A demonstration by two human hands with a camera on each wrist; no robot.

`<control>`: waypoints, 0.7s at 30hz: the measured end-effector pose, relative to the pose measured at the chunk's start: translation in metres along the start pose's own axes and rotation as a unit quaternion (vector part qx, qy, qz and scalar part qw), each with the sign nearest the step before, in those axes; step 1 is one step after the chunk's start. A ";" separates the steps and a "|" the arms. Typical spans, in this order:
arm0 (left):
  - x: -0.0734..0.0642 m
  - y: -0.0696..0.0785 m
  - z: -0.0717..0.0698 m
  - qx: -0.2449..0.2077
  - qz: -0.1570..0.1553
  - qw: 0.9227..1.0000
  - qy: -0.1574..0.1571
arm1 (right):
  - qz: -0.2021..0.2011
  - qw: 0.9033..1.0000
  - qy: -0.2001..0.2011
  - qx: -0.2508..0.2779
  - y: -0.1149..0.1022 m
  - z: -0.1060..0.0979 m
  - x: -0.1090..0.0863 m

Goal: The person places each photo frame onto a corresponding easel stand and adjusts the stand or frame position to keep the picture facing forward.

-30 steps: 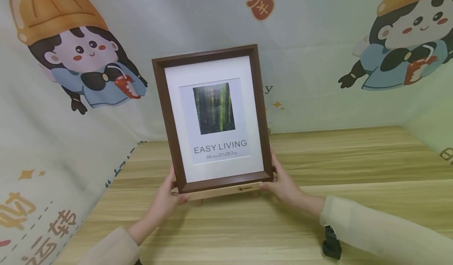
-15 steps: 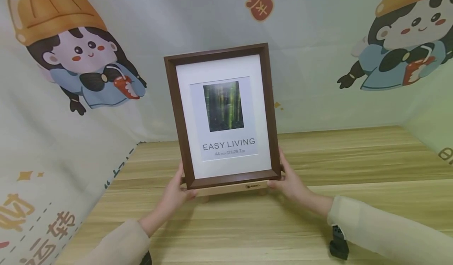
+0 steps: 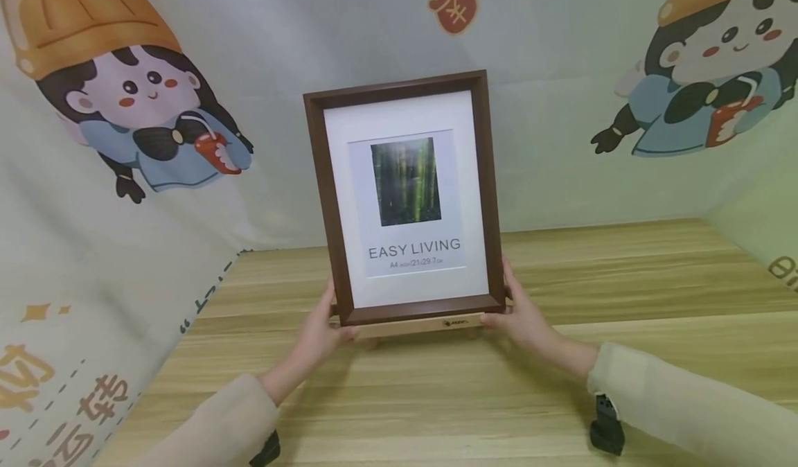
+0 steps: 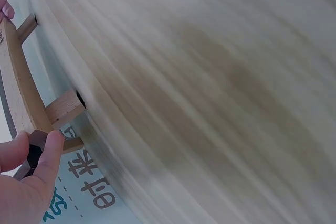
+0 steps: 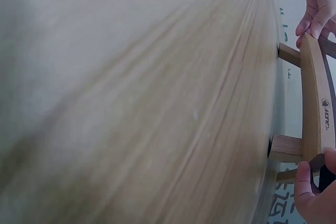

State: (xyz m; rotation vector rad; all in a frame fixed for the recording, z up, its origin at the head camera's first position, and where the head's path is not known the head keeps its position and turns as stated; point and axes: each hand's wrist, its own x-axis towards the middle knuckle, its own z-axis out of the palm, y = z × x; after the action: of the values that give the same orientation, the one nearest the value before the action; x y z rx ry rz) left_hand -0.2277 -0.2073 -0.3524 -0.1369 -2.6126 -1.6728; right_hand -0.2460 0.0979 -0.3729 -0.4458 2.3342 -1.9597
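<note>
A dark brown picture frame (image 3: pixel 406 197), with a bamboo print and "EASY LIVING" on its insert, leans upright on a light wooden easel (image 3: pixel 411 327) at the middle of the table. My left hand (image 3: pixel 319 334) grips the lower left corner, thumb on the end of the easel's ledge. At the lower right corner my right hand (image 3: pixel 528 323) holds on the same way. Both wrist views show the ledge from below, with short legs (image 4: pixel 65 109) reaching down close to the tabletop. Most of the easel is hidden behind the frame.
The wood-grain table (image 3: pixel 611 280) runs back to a pale printed curtain (image 3: pixel 548 141) with cartoon figures. That cloth also borders the table at left and right. Below each sleeve cuff shows a black wrist device (image 3: pixel 607 429).
Both hands have shifted the picture frame and easel to the right and slightly farther back across the table. Their hold stays the same, and the view has turned slightly.
</note>
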 end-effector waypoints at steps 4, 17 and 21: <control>0.004 0.001 0.004 0.003 -0.002 1.000 -0.001 | 0.004 1.000 0.001 -0.005 0.001 -0.005 0.000; 0.012 0.006 0.017 0.005 -0.012 1.000 -0.009 | 0.000 1.000 0.010 -0.012 0.006 -0.018 0.001; 0.015 0.007 0.020 -0.002 -0.015 1.000 -0.014 | 0.001 1.000 0.012 -0.013 0.007 -0.022 0.001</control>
State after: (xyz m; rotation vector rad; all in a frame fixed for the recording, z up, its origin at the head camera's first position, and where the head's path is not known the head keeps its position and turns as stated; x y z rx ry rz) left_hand -0.2416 -0.1858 -0.3532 -0.1216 -2.6459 -1.6969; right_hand -0.2532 0.1194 -0.3752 -0.4227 2.3770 -1.9463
